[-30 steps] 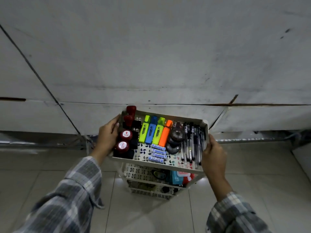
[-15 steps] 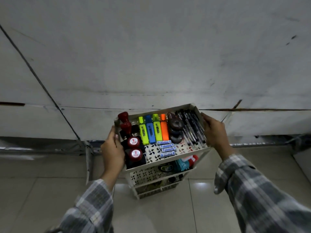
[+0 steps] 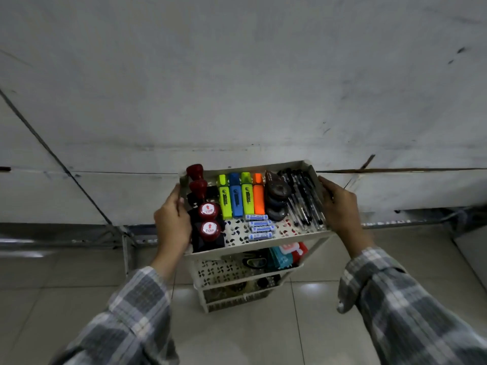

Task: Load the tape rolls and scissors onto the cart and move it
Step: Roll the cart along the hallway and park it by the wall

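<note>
A white tiered cart [image 3: 247,248] stands on the tiled floor in front of a grey wall. My left hand [image 3: 172,223] grips the left rim of its top tray and my right hand [image 3: 340,206] grips the right rim. The top tray holds red stamps [image 3: 209,219], highlighters [image 3: 241,196], small batteries, dark tape rolls [image 3: 276,201] and black pens [image 3: 303,198]. On the middle tier lie dark-handled scissors [image 3: 254,260] beside teal and red packets. The bottom tier's contents are too dark to tell.
The grey wall [image 3: 237,88] rises directly behind the cart, with a metal rail [image 3: 66,238] along its base. Pale floor tiles [image 3: 237,335] stretch toward me on both sides of the cart.
The cart has turned and shifted slightly right between my hands. My right hand moved up along the right rim, and my left hand slid to the front left corner.
</note>
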The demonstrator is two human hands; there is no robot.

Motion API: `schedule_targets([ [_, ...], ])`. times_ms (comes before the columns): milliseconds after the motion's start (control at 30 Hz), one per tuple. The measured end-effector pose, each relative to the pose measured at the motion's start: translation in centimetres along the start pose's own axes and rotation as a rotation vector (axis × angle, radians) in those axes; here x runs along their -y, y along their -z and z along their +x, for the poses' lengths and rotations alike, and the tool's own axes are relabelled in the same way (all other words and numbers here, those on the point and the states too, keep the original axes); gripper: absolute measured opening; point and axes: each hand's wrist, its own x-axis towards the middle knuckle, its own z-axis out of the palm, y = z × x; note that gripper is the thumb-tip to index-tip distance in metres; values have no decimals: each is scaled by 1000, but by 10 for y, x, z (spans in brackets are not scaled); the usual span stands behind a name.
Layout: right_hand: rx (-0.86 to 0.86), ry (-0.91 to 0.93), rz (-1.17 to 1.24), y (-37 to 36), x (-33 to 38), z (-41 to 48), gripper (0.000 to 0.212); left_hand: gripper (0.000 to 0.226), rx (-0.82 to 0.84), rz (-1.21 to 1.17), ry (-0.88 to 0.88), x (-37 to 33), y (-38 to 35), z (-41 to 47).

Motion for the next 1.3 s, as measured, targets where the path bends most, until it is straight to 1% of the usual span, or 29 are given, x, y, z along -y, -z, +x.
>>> schedule_targets([
  [167,-72,-79,83,-13,10,2,28,35,96,17,-60,1,2,43],
  [367,-108,-134,81,-24,21,6,22,35,211,53,-110,2,-1,82],
  [600,-177,-209,87,-38,32,0,27,34,310,88,-194,-1,2,110],
  [700,-156,-209,89,-37,34,8,28,33,294,51,-201,2,4,111],
  [833,-124,-164,61,-40,36,17,28,31,250,27,-220,11,11,102],
  [967,-79,-90,27,-40,34,33,31,32,137,-16,-161,17,9,87],
  [1067,-31,-57,13,-38,28,44,29,34,94,-9,-128,16,0,80],
  [1200,-24,-18,3,-35,18,54,27,37,58,-8,-101,12,-8,75],
  [1300,-46,-35,18,-36,17,53,25,36,79,2,-109,11,-10,79],
])
